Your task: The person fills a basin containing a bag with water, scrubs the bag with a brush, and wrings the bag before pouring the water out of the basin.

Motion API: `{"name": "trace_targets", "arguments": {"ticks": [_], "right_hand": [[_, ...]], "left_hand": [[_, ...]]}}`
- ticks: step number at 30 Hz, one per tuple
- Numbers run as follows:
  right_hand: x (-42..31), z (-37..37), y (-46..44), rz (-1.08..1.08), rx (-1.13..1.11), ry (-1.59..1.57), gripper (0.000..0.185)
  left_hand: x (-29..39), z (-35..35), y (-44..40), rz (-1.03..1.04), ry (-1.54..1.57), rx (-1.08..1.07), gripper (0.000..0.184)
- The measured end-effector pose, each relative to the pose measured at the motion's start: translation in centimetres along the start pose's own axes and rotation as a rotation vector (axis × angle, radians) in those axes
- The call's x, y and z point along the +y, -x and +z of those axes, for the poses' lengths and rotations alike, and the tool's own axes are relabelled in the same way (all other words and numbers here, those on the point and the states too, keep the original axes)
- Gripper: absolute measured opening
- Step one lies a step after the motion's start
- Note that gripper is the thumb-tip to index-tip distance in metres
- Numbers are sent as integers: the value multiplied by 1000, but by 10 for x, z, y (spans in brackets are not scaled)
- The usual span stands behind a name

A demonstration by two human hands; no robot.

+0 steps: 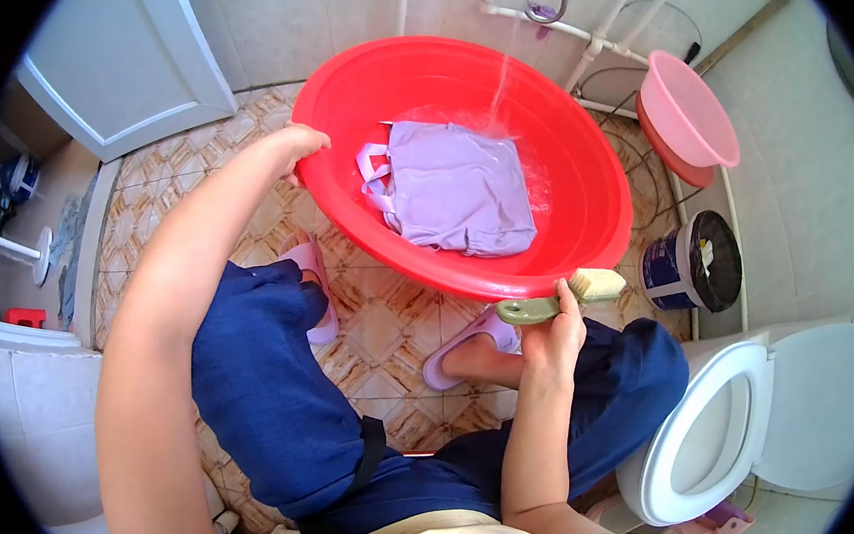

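A large red basin (332, 84) stands tilted in front of me, and a stream of water falls into it. Inside lies a light purple cloth bag (461, 189), wet, its straps toward the left. My left hand (299, 149) grips the basin's left rim, fingers wrapped over it. At the near right rim, my right hand (555, 329) is closed around a scrub brush (528, 310) with a green handle and pale bristles, and its fingers also touch the rim.
A white toilet (664, 469) with its lid up is at the lower right. A bucket (663, 270) with a black liner and a pink basin (686, 111) stand at the right. Pipes run along the wall. A white door (120, 65) stands open at the upper left.
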State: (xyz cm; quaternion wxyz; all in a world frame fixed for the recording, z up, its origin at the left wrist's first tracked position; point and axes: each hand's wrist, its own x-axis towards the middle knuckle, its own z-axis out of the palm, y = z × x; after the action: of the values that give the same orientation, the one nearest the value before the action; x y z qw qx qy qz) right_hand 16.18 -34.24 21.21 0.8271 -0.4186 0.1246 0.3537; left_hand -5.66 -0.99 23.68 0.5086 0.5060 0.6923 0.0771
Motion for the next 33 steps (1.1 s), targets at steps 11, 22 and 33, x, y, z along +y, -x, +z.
{"name": "trace_targets", "arguments": {"ticks": [11, 22, 33], "right_hand": [[6, -11, -14, 19, 1, 50, 17], [0, 0, -3, 8, -3, 43, 21], [3, -7, -9, 40, -18, 58, 22]], "left_hand": [[5, 1, 4, 86, -112, 21, 43], [4, -2, -4, 96, -130, 4, 35], [-3, -1, -16, 120, -169, -63, 27]]}}
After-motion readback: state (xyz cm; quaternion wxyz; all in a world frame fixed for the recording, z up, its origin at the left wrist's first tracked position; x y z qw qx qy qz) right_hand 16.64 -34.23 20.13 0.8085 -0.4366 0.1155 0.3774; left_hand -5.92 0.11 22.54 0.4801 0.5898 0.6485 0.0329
